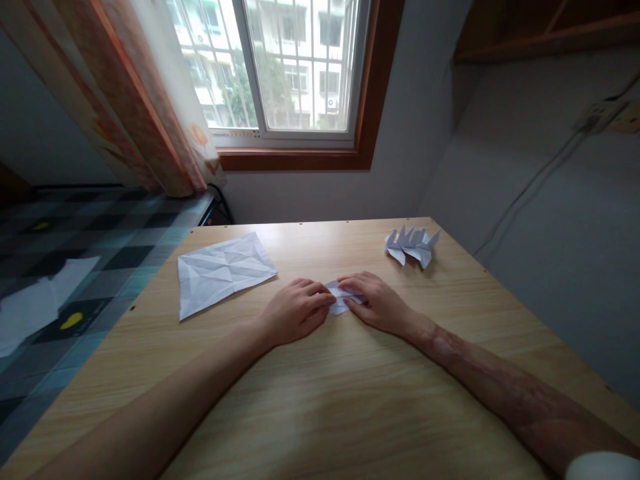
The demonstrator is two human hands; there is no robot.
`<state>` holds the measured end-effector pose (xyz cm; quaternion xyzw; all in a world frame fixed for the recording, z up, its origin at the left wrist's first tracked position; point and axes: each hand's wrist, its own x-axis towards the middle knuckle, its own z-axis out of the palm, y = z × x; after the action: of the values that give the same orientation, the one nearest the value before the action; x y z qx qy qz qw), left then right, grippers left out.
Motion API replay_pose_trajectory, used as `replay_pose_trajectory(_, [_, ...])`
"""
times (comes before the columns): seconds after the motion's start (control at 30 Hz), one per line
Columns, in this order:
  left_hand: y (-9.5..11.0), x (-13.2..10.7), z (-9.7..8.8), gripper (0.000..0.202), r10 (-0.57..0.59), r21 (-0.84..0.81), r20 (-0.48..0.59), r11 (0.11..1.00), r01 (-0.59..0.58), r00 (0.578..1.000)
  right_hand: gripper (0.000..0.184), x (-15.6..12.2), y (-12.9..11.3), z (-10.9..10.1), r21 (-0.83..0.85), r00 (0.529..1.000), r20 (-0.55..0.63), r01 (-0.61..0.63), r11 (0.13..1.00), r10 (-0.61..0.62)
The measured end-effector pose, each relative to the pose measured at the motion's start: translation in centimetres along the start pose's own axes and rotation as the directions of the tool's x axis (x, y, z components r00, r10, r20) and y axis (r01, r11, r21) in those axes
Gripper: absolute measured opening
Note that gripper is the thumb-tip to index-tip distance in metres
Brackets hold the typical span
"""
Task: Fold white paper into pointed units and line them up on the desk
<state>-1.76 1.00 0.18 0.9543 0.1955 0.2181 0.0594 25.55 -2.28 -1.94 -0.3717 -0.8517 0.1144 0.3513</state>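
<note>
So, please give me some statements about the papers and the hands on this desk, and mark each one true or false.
1. Both hands, left hand and right hand, press on the small folded paper. True.
2. The creased paper sheet lies to the right of the hands. False: it lies to their left, unfolded.
3. The folded paper figures sit near the far right edge of the wooden desk. True.
4. The left hand lifts the creased sheet. False: the sheet lies apart from both hands.

A home bedroom: wooden desk (320, 400) beside checked bed (75, 267), curtained window (280, 67) facing apartment blocks.
</note>
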Motion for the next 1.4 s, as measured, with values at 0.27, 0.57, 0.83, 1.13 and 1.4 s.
replay_pose_trajectory(0.27, [-0.1,-0.1,0.0,0.026,0.006,0.036,0.017,0.999,-0.007,1.000,0.037,0.1,-0.2,-0.1,0.019,1.000,0.003,-0.002,1.000,0.002])
replay_pose_trajectory(0.57, [0.0,-0.1,0.0,0.026,0.010,0.030,-0.012,0.999,-0.010,1.000,0.050,0.1,-0.4,-0.2,0.024,0.998,0.035,0.044,0.999,-0.045])
replay_pose_trajectory(0.83, [-0.1,-0.3,0.2,0.023,-0.004,0.059,-0.078,0.998,0.009,0.997,0.038,0.1,-0.6,-0.4,-0.007,0.994,0.050,0.100,0.995,-0.099])
replay_pose_trajectory(1.13, [-0.7,-0.3,0.6,0.024,0.065,0.085,-0.062,0.995,-0.060,0.996,0.037,0.0,-0.3,-0.2,-0.011,0.992,0.050,0.119,0.993,-0.119])
replay_pose_trajectory(1.4, [-1.2,-0.5,0.6,0.025,0.091,0.050,-0.039,0.995,-0.089,0.995,0.030,-0.1,-0.8,-0.3,-0.133,0.987,0.118,0.122,0.984,-0.106])
